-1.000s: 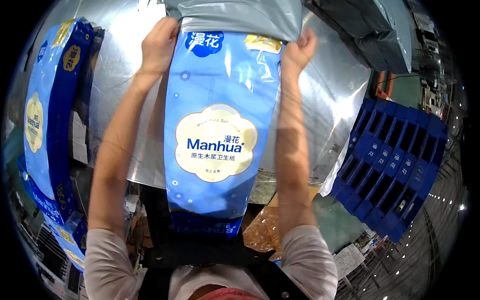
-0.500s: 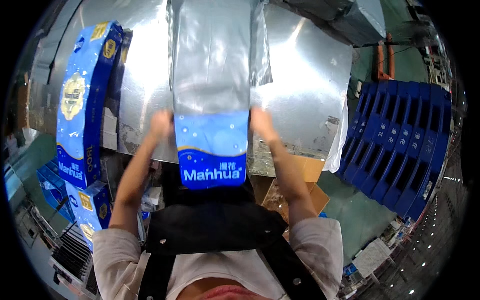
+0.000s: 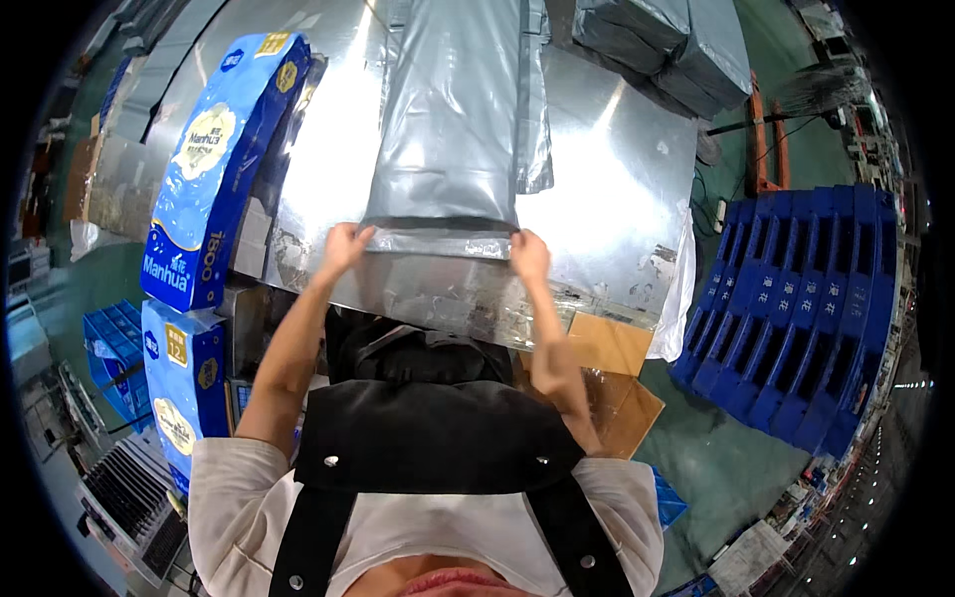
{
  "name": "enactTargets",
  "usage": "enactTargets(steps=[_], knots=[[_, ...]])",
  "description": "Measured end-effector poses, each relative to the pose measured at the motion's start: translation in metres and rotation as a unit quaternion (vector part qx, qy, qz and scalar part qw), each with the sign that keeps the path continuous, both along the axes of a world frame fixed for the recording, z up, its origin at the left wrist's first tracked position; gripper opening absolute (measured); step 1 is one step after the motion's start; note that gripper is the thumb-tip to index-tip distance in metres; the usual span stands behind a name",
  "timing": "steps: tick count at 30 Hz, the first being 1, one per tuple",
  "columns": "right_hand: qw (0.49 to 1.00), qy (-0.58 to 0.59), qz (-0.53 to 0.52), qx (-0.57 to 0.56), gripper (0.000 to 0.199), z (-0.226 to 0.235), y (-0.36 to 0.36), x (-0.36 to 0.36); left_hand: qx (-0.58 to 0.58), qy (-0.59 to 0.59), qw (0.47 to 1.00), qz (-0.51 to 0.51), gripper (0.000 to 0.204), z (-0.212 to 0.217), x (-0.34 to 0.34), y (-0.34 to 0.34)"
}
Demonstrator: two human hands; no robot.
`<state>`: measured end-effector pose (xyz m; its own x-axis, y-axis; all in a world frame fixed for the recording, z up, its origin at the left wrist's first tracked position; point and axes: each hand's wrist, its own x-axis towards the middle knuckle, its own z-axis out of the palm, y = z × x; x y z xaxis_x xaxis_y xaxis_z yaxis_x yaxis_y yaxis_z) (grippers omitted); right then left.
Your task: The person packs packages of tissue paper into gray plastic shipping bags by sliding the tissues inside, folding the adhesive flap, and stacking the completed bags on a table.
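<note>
A long grey plastic mailing bag (image 3: pixel 448 139) lies on the metal table (image 3: pixel 597 199) in front of me, its near end toward my body. Its bulging shape shows that something fills it, but the contents are hidden. Along the near end runs a paler, shiny flap (image 3: pixel 438 244). My left hand (image 3: pixel 346 247) pinches the left corner of this flap between thumb and fingers. At the right corner, my right hand (image 3: pixel 529 255) is closed on the bag's edge.
To the left lies a long blue tissue pack (image 3: pixel 204 169), with another blue pack (image 3: pixel 184 383) below it. Filled grey bags (image 3: pixel 667 50) are piled at the back right. Blue plastic pallets (image 3: pixel 786 318) stand on the right; a cardboard box (image 3: pixel 617 398) sits by the table's front edge.
The blue pack that stuck out of the bag's near end is now out of sight inside it. The bag's flap lies flat, held at both corners by my hands.
</note>
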<state>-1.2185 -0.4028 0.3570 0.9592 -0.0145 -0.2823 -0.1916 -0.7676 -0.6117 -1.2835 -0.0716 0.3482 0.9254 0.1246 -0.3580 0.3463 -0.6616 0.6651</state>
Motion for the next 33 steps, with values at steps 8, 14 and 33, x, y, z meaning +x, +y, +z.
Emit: enactTargets(steps=[8, 14, 33], knots=[[0.988, 0.038, 0.014, -0.147, 0.032, 0.014, 0.009, -0.02, -0.206, 0.052, 0.966, 0.149, 0.039, -0.008, -0.031, -0.001], [0.927, -0.294, 0.222, -0.073, 0.022, 0.001, 0.113, -0.029, -0.134, 0.011, 0.986, 0.101, 0.041, -0.009, -0.035, -0.007], [0.961, -0.171, 0.218, -0.002, 0.01, -0.036, 0.146, -0.064, -0.003, 0.06, 0.996, 0.062, 0.026, 0.004, -0.004, 0.012]])
